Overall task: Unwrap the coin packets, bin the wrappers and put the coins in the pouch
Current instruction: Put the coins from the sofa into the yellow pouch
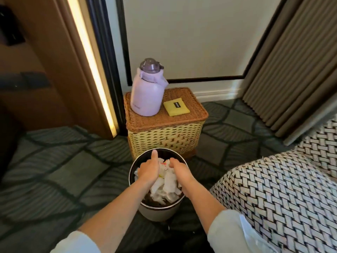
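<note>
Now, left hand (148,170): above the bin (158,214), one finger stretched forward, the rest hidden.
Right hand (179,169): fingers curled down; I cannot tell what they pinch.
Wrappers (167,185): crumpled in the bin; probably light and soft, best pinched at a loose edge.
Pouch (176,106): flat on the basket (164,136), just beside the bottle (145,95), well apart from both hands.

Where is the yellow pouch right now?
In the head view, the yellow pouch lies flat on the lid of the wicker basket, just right of the lilac bottle, beyond the bin.
</note>
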`<state>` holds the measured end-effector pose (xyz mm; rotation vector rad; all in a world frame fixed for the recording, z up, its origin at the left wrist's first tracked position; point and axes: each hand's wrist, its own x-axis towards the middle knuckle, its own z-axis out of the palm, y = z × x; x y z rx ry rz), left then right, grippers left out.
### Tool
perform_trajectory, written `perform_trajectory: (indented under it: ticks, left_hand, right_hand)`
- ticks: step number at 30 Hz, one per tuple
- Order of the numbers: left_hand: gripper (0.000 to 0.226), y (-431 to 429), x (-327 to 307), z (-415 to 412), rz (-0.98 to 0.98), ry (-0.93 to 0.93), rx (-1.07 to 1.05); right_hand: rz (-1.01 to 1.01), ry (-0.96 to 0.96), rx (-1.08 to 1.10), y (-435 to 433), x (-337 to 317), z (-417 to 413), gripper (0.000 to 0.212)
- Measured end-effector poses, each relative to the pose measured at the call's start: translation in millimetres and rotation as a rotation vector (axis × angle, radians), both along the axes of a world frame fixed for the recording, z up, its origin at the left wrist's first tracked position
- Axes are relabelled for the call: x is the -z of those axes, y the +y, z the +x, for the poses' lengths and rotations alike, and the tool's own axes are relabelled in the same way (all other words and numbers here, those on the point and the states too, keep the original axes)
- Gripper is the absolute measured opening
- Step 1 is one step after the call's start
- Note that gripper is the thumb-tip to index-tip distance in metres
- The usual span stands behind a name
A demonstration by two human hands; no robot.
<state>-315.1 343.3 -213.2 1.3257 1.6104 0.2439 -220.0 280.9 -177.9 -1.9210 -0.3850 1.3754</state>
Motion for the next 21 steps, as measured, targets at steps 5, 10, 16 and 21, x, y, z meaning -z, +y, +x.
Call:
perform_trajectory:
  ticks: [5,10,16,21]
  left_hand:
    - [0.042,18,-15,15,0.312,-0.173,-0.121]
    - [0.020,64,-39,54,0.443,-0.323,-0.034]
    - [0.026,127,-46,103,0.498,-0.318,0.124]
    - [0.046,155,-34,124,0.389,-0.240,0.143]
  right_hand:
    - [0.226,-0.289,0.033,27,7,23,0.021]
    - [0.359,-0.434,0.072,78,-14,63,0.019]
    - [0.363,-0.538,-0.022,143,-23,111,0.038]
    - [0.301,-0.635,-0.187,170,-16,136,0.053]
